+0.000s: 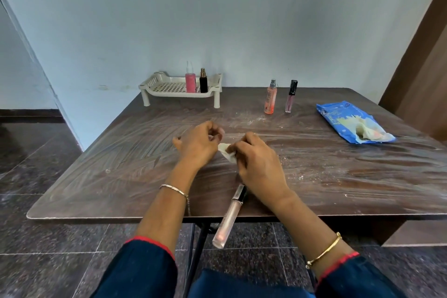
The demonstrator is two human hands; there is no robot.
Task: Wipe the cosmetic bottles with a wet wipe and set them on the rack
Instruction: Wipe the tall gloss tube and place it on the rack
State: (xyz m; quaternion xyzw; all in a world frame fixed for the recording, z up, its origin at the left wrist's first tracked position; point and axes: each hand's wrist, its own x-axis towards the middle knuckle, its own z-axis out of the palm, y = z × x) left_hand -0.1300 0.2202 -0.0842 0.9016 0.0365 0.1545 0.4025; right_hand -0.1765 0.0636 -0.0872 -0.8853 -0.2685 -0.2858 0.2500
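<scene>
My left hand (197,145) and my right hand (260,164) meet over the middle of the table, with a small white wet wipe (226,151) pinched between their curled fingers. A pale pink lip gloss tube (228,219) with a dark cap slants down from under my right palm, out past the table's front edge; how it is gripped is hidden. The beige rack (154,84) stands at the back left and holds a pink bottle (190,82) and a black bottle (203,83). An orange spray bottle (270,100) and another lip gloss (290,97) stand upright on the table to the right of the rack.
A blue wet wipe pack (338,116) lies open at the right of the dark wooden table (116,167). The tabletop shows white streaks and crumbs. A wall runs behind the table, a brown door stands at the right, and dark floor tiles lie below.
</scene>
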